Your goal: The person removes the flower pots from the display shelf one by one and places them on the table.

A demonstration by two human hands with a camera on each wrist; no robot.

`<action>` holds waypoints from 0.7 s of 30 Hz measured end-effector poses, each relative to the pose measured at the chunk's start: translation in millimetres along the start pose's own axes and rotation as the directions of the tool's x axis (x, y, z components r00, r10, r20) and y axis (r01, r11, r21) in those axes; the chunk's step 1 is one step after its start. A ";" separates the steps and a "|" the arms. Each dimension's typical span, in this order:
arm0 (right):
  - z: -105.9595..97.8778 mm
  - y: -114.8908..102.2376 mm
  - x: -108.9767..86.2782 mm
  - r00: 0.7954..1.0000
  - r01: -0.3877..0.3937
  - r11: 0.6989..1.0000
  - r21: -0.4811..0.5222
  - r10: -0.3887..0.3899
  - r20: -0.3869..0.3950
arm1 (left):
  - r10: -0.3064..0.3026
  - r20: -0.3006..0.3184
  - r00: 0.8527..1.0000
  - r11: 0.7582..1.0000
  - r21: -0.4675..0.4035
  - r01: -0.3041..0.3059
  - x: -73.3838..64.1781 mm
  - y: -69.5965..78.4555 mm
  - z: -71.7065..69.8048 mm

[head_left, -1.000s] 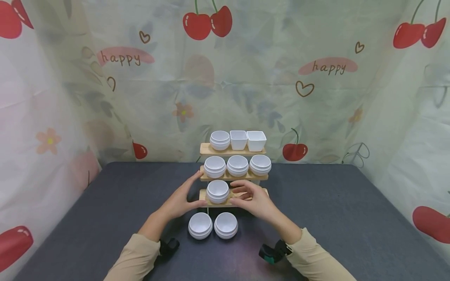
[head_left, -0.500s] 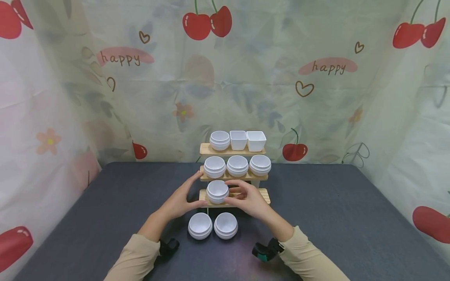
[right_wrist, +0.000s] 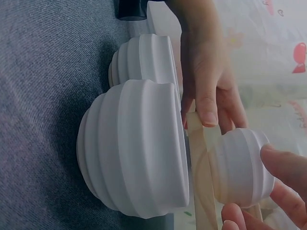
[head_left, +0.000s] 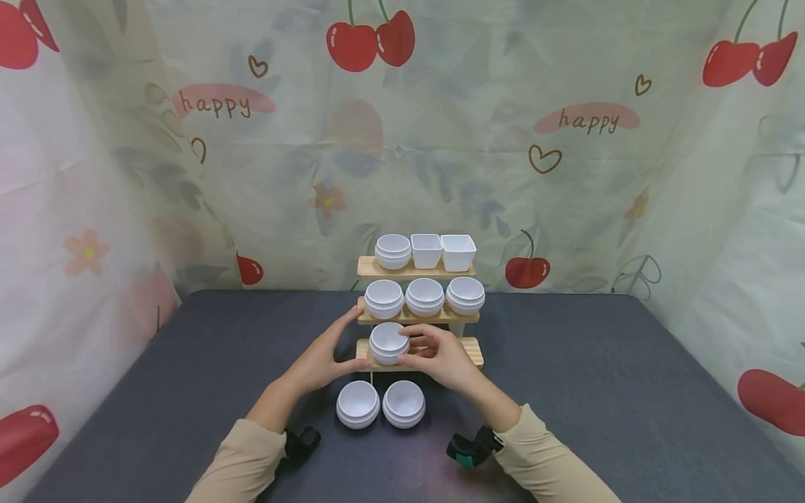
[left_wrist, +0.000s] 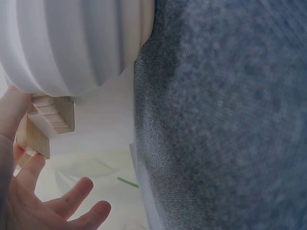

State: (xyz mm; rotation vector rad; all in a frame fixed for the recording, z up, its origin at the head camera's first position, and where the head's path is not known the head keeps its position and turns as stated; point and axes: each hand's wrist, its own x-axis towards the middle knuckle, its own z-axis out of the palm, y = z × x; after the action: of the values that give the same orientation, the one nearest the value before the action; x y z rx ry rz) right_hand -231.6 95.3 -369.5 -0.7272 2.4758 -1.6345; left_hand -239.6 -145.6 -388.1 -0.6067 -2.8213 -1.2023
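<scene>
A three-tier wooden display stand [head_left: 470,351] bears small white bowls. On its lowest board sits one round ribbed bowl [head_left: 386,344], left of the middle. My right hand [head_left: 443,360] pinches this bowl from the right, thumb in front and index finger at the rim; the right wrist view shows the fingertips against its side [right_wrist: 242,165]. At the stand's left end is my left hand [head_left: 316,360], its thumb on the lowest board's end and its index finger up at the middle board. The other left fingers [left_wrist: 79,196] stick out loosely in the left wrist view.
Two more round bowls stand on the dark cloth before the stand, a left one [head_left: 358,402] and a right one [head_left: 404,404]. Three round bowls [head_left: 425,297] fill the middle board. The top board holds a round bowl [head_left: 393,251] and two square ones [head_left: 458,253]. A printed curtain [head_left: 402,175] hangs behind.
My right hand has moved left, from beside the bowl on the lowest board to fingers on its rim and side. The left hand has stayed in place.
</scene>
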 end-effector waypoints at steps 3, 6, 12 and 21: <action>0.9 -0.5 0.0 1.000 -0.005 1.000 -0.008 0.005 -0.016 | -0.004 -0.001 1.000 1.000 0.001 0.004 -0.2 0.2 0.0; 1.5 -1.7 -0.3 1.000 -0.016 1.000 -0.008 0.016 -0.027 | -0.001 -0.002 1.000 1.000 0.003 0.001 -0.2 0.2 -0.1; 1.9 -6.2 -1.0 0.999 -0.019 1.000 -0.003 0.018 -0.039 | 0.010 -0.005 1.000 1.000 0.002 -0.010 -0.1 0.0 -0.2; 2.7 -3.3 0.4 0.998 -0.011 1.000 -0.019 0.010 -0.059 | 0.018 -0.006 1.000 1.000 0.005 -0.018 -0.3 -0.4 -0.4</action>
State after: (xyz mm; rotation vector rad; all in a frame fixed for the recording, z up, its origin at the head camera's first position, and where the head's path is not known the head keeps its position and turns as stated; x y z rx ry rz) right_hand -230.0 91.8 -367.6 -0.6770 2.5345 -1.6543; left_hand -239.5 -146.2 -388.1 -0.6254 -2.8064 -1.1919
